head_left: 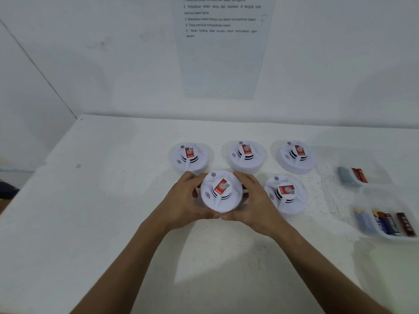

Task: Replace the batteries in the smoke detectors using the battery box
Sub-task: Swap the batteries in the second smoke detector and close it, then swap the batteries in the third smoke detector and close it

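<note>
Five white round smoke detectors on the white tabletop (113, 200), each with a red label on its raised centre and a grey dot near the rim.

Back row, left to right: back-left detector (190, 157), back-middle detector (246, 155), back-right detector (296, 155) — spaced apart, none touching. Front row: held detector (221, 191) and, just to its right, front-right detector (285, 193).

Hands: left hand (188, 200) grips the held detector from its left side, fingers curled round the rim; right hand (254, 200) grips it from the right in the same way. The two thumbs meet at the near edge of the detector. Cannot tell whether the detector rests on the tabletop or is lifted slightly off it.

Right edge of tabletop: clear plastic battery box (385, 214) with several batteries (394, 223) lying side by side — blue, black and red casings. Behind it, a smaller clear tray (353, 175) holding a grey item and red ones; blurred, not identifiable.

Wall behind: a printed instruction sheet (222, 53) with numbered lines.
</note>
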`<state>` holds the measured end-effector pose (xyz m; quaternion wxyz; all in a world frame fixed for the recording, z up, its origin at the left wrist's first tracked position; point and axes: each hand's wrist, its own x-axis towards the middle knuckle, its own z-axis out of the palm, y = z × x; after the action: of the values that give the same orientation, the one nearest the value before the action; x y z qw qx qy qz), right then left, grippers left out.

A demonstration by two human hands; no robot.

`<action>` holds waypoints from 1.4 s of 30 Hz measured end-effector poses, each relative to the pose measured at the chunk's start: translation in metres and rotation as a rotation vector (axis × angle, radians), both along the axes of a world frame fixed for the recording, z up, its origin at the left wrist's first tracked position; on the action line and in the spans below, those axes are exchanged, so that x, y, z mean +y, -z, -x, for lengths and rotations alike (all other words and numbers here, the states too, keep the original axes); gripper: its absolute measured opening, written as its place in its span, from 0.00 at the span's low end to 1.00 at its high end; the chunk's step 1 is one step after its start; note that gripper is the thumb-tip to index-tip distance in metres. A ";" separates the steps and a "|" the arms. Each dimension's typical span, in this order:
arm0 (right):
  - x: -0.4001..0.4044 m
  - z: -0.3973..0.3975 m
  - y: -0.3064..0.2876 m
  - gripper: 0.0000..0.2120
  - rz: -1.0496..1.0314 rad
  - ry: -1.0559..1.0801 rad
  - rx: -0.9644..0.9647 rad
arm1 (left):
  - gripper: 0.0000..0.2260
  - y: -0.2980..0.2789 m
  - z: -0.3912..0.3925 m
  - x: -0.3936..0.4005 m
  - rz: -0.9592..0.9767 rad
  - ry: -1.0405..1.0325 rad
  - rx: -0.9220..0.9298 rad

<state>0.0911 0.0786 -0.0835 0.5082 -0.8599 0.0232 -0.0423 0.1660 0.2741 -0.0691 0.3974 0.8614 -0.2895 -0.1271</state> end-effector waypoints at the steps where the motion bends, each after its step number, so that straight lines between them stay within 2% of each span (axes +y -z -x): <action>1: 0.002 0.000 0.002 0.44 0.003 0.014 -0.005 | 0.37 0.003 -0.001 -0.001 -0.004 -0.004 -0.012; 5: 0.006 -0.001 0.007 0.37 0.060 0.063 -0.057 | 0.35 0.014 -0.001 -0.002 -0.024 -0.020 -0.041; 8: 0.007 -0.002 0.004 0.38 0.106 0.032 -0.021 | 0.36 0.017 -0.001 -0.002 -0.043 -0.023 -0.058; 13: 0.010 -0.003 0.005 0.27 0.123 0.048 -0.034 | 0.33 0.016 0.001 0.000 -0.057 -0.066 -0.044; 18: 0.005 0.002 -0.008 0.33 0.112 0.000 0.041 | 0.30 0.005 0.007 0.002 -0.030 -0.101 -0.044; 21: 0.003 -0.002 -0.026 0.44 0.093 0.002 0.091 | 0.31 -0.015 0.002 0.013 -0.001 -0.150 -0.107; 24: 0.001 -0.026 -0.047 0.43 0.093 -0.014 0.080 | 0.27 -0.035 -0.018 0.022 0.049 -0.179 -0.211; 26: 0.005 -0.051 -0.056 0.42 0.107 -0.036 0.084 | 0.21 -0.038 -0.039 0.026 -0.001 -0.168 -0.213; 27: 0.007 -0.063 -0.059 0.43 0.118 -0.055 0.092 | 0.22 -0.035 -0.053 0.028 -0.043 -0.168 -0.209; 30: 0.012 -0.097 -0.054 0.44 0.159 -0.122 0.153 | 0.37 -0.016 -0.092 0.034 -0.205 -0.155 -0.177; 31: 0.014 -0.106 -0.050 0.44 0.171 -0.141 0.183 | 0.39 -0.009 -0.100 0.036 -0.233 -0.137 -0.151; 34: 0.018 -0.123 -0.038 0.50 0.239 -0.187 0.251 | 0.32 -0.004 -0.109 0.032 -0.198 -0.088 -0.092; 36: 0.020 -0.129 -0.033 0.50 0.287 -0.194 0.272 | 0.32 -0.007 -0.108 0.031 -0.194 -0.060 -0.069; 39: 0.025 -0.136 -0.029 0.38 0.347 -0.203 0.270 | 0.35 -0.009 -0.110 0.043 -0.229 -0.020 0.025; 41: 0.025 -0.140 -0.025 0.45 0.364 -0.220 0.254 | 0.33 0.004 -0.107 0.040 -0.308 -0.027 0.113; 42: 0.026 -0.141 -0.025 0.50 0.375 -0.239 0.237 | 0.25 0.021 -0.109 0.056 -0.340 -0.090 0.012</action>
<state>0.2319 0.1042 -0.0589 0.3347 -0.9348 -0.0275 0.1155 0.2755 0.3301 -0.0896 0.2530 0.9276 -0.2225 -0.1615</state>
